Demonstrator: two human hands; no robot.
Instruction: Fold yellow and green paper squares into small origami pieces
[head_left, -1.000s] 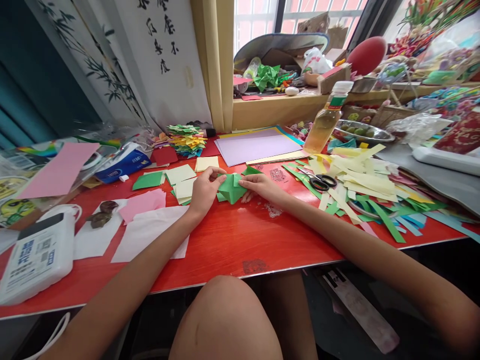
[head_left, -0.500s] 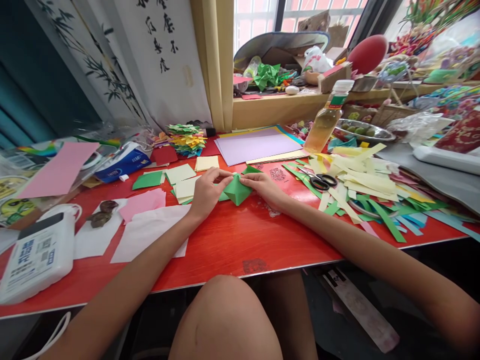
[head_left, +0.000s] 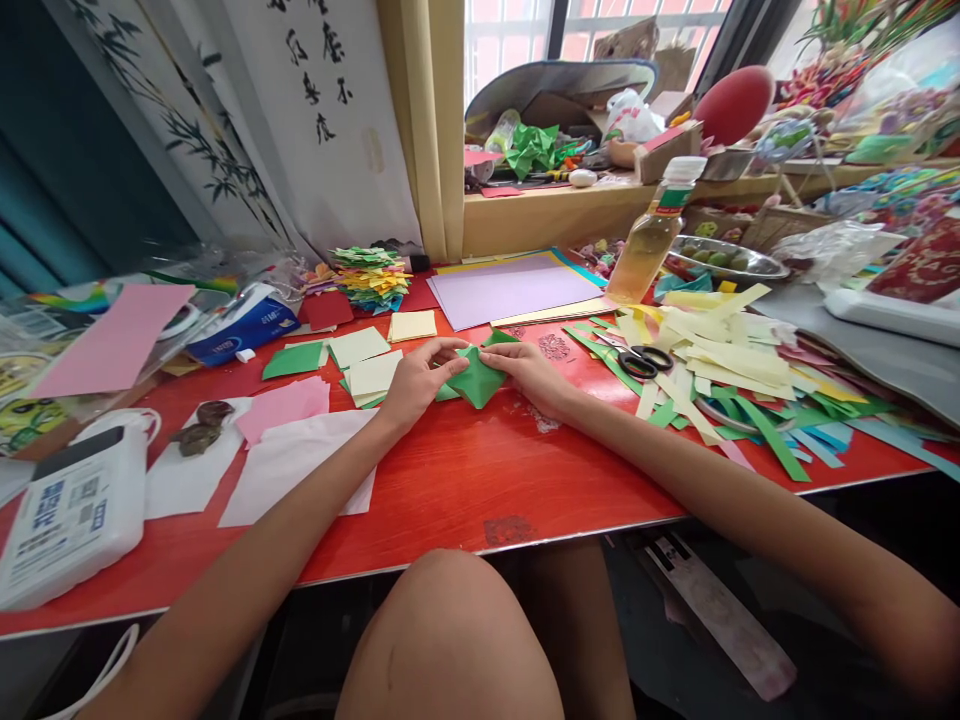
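A folded piece of green paper [head_left: 480,382] is held between my two hands over the red table [head_left: 450,480]. My left hand [head_left: 421,380] pinches its left side between thumb and fingers. On its right side, my right hand [head_left: 529,372] grips it the same way. The paper has a creased, pointed shape, with one point facing me; its far folds are partly hidden by my fingers. Just left of my left hand lie pale yellow paper squares [head_left: 375,374], with green ones showing beneath.
Black-handled scissors [head_left: 645,362] lie beside a heap of paper strips [head_left: 742,350] at the right. Behind them stands a bottle [head_left: 649,245]. Purple sheets [head_left: 510,290] lie at the back, near stacked folded papers [head_left: 371,280]. A white device [head_left: 79,520] sits at the left.
The green paper has shifted and tilted very slightly between my fingers. Both hands keep hold of it in nearly the same place.
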